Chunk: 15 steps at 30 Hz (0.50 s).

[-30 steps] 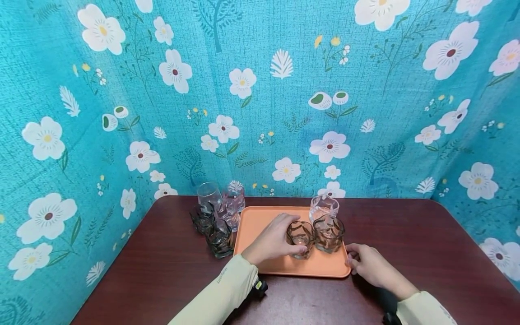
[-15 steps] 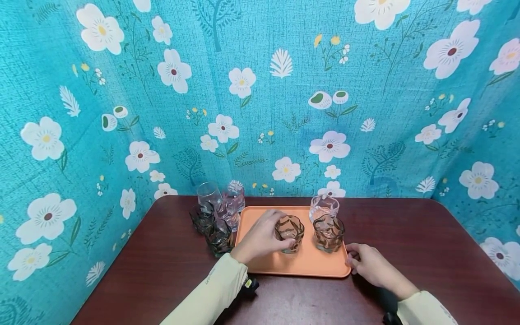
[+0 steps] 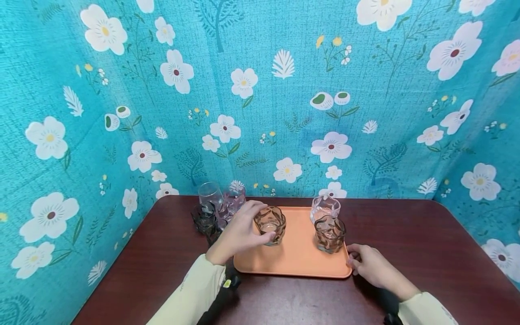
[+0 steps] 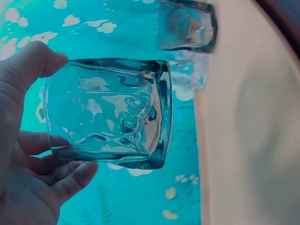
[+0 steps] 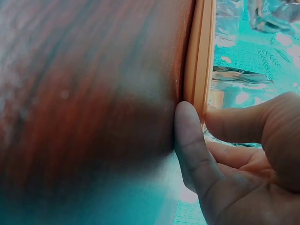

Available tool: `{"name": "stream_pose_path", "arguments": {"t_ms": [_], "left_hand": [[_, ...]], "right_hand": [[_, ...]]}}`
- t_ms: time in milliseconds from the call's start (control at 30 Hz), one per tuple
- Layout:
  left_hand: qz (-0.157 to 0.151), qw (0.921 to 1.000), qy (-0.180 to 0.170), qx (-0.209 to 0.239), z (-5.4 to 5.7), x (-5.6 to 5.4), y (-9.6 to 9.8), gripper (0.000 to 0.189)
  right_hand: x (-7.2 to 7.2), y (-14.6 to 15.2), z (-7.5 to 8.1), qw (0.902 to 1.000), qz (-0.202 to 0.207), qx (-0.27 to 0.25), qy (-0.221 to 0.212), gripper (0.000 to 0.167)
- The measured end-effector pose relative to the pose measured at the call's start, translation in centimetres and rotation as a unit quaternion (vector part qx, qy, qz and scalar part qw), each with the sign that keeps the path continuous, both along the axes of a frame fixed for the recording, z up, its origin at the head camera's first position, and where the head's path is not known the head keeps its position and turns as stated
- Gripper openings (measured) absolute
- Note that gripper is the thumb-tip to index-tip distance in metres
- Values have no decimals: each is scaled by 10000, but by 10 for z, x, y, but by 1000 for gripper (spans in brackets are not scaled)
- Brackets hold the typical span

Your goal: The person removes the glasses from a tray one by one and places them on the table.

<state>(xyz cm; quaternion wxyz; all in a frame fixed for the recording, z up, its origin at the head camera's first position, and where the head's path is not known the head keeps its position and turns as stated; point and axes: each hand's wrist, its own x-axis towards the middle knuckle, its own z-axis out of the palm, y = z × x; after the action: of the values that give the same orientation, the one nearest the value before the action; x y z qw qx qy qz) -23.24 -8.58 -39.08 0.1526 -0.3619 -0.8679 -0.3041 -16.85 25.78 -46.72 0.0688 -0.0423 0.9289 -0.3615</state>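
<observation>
My left hand [image 3: 240,230] grips a brown-tinted drinking glass [image 3: 271,225] by its upper part, thumb on one side and fingers on the other. In the left wrist view this glass [image 4: 108,112] hangs with a gap between its thick base and the tray [image 4: 248,117]. At the near right corner of the orange tray [image 3: 292,266], my right hand [image 3: 371,266] pinches the rim between thumb and fingers, also seen on the tray edge [image 5: 199,61] in the right wrist view. A second brown glass [image 3: 330,234] stands upright on the tray's right side, before a clear glass [image 3: 325,207].
Left of the tray, several glasses cluster on the dark red table [image 3: 134,266]: a dark grey glass [image 3: 203,218], a tall clear one [image 3: 210,193] and a pinkish one [image 3: 234,198]. My left hand partly hides another dark glass. A turquoise flowered curtain [image 3: 260,113] closes off the back and sides.
My left hand has carried the brown glass leftward and up, away from the other brown glass to the tray's left part. The right hand stays at the tray corner.
</observation>
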Motion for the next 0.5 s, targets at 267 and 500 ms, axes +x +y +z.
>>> {"name": "stream_pose_path", "arguments": {"t_ms": [267, 500], "left_hand": [[276, 9995, 141, 117, 20, 13, -33, 64], [736, 9967, 126, 316, 30, 23, -63, 63]], "right_hand": [[0, -1, 1, 10000, -5, 9, -59, 29], [1, -1, 3, 10000, -20, -23, -83, 33]]}}
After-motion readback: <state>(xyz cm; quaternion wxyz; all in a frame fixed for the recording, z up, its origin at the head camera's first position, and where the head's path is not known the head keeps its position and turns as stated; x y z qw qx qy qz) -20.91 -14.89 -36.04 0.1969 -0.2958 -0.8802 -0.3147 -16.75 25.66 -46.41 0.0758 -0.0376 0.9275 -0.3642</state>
